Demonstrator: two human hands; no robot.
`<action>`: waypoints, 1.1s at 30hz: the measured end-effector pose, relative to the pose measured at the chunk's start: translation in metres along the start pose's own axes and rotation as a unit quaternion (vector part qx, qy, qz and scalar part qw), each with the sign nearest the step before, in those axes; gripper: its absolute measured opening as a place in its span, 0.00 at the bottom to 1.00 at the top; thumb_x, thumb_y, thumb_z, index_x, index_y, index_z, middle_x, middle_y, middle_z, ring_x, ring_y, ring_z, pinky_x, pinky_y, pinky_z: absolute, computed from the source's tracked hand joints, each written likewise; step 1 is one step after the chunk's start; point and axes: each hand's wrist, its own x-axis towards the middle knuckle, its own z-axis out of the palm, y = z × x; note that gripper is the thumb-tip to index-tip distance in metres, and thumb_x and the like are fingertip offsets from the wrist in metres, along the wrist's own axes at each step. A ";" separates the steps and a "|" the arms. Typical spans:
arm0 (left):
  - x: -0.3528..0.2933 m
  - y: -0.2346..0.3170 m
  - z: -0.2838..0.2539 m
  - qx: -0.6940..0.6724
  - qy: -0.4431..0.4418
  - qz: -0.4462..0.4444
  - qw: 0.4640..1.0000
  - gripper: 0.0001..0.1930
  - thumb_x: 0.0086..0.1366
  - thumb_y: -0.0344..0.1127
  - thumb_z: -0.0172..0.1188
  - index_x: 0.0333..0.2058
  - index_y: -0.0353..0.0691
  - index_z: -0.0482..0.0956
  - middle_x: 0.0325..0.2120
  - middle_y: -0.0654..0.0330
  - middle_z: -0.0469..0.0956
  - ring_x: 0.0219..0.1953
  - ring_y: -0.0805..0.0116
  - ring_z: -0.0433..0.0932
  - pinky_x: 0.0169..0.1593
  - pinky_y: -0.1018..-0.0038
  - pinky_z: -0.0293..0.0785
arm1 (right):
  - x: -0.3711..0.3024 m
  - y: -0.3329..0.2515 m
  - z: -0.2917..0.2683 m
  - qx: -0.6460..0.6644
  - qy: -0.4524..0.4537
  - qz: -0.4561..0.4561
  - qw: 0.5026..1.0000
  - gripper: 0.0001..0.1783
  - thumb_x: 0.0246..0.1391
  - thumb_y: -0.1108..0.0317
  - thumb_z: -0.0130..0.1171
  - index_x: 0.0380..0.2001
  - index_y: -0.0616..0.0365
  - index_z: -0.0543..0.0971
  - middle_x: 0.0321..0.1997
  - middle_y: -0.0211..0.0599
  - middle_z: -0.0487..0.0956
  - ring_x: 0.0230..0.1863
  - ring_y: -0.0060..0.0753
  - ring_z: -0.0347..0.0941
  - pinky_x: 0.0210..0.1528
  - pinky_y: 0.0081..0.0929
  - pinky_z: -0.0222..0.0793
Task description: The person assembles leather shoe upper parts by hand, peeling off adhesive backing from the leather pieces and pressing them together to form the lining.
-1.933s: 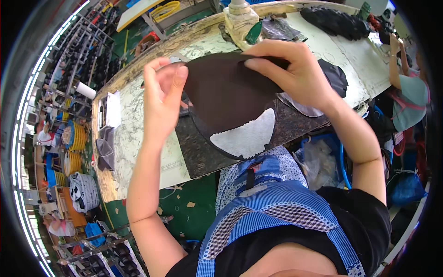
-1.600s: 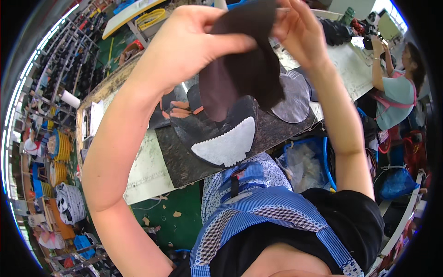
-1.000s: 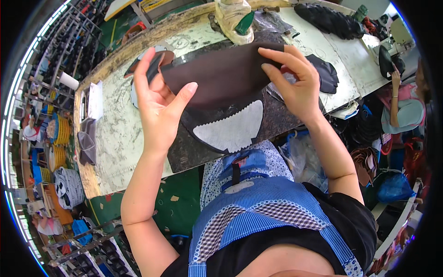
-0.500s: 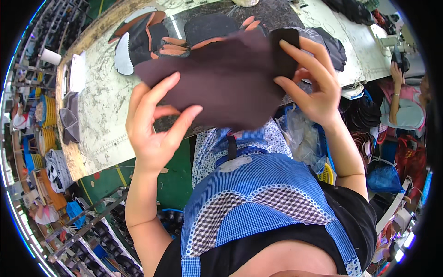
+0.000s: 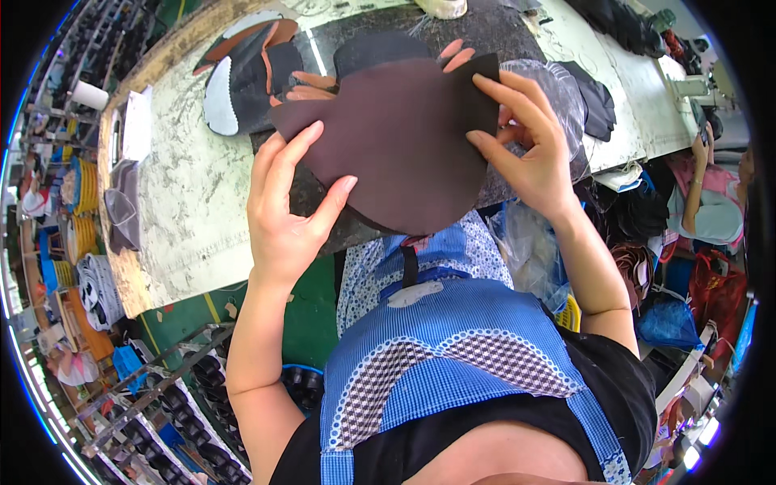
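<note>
Head camera, and nearest of all it's the blue checked apron (image 5: pixel 444 372) over black sleeves (image 5: pixel 610 372).

And just beyond, the hands?

Both in play! The left hand (image 5: pixel 287 226) is on the left edge of the dark brown piece (image 5: pixel 404 137), thumb and forefinger spread apart, tips against its upper face. The right hand (image 5: pixel 537 170) mirrors it at the opposite edge, thumb low, forefinger up near a darker corner.

Clamped, would you say?

Can't tell, for either hand! The tips are touching, but any pinch from beneath is hidden.

And where's the piece itself?

Front and centre, broad and rounded at the bottom, over the near part of the dark board (image 5: pixel 501 32). Whether it's lying flat or lifted, I can't call.

Farther out?

Salmon-coloured strips (image 5: pixel 311 85) and a black curved piece (image 5: pixel 376 52) peek out past its upper edge. Over on the left of the pale worktable (image 5: pixel 182 218), a white jagged-edged patch (image 5: pixel 220 101); on the right, folded black material (image 5: pixel 594 101).

And the background?

A co-worker (image 5: pixel 711 206) on the far right, by a pale machine (image 5: pixel 691 86). Way off left, yellow baskets (image 5: pixel 85 206)!
</note>
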 end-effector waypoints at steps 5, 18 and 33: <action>0.014 -0.014 0.004 -0.049 -0.028 -0.064 0.996 0.21 0.55 0.31 0.72 0.48 0.36 0.81 0.47 0.52 0.77 0.49 0.58 0.78 0.54 0.67 0.74 | 0.006 0.005 0.005 0.082 -0.017 0.092 0.992 0.27 0.50 0.76 0.68 0.55 0.66 0.77 0.58 0.38 0.71 0.34 0.16 0.68 0.35 0.14 0.70; 0.034 -0.036 0.012 0.044 -0.075 0.091 0.992 0.13 0.66 0.29 0.58 0.49 0.39 0.81 0.53 0.54 0.78 0.59 0.54 0.75 0.63 0.62 0.68 | 0.021 0.025 0.018 0.063 0.052 0.142 0.986 0.14 0.57 0.70 0.65 0.46 0.61 0.83 0.47 0.33 0.74 0.27 0.12 0.64 0.29 0.13 0.60; 0.042 -0.221 -0.064 0.254 -0.057 -0.045 0.964 0.22 0.54 0.24 0.62 0.49 0.43 0.76 0.45 0.51 0.81 0.54 0.47 0.76 0.59 0.59 0.71 | -0.032 0.062 -0.074 0.154 0.150 0.269 0.939 0.13 0.63 0.65 0.59 0.49 0.54 0.81 0.26 0.17 0.71 0.24 0.06 0.60 0.24 0.10 0.50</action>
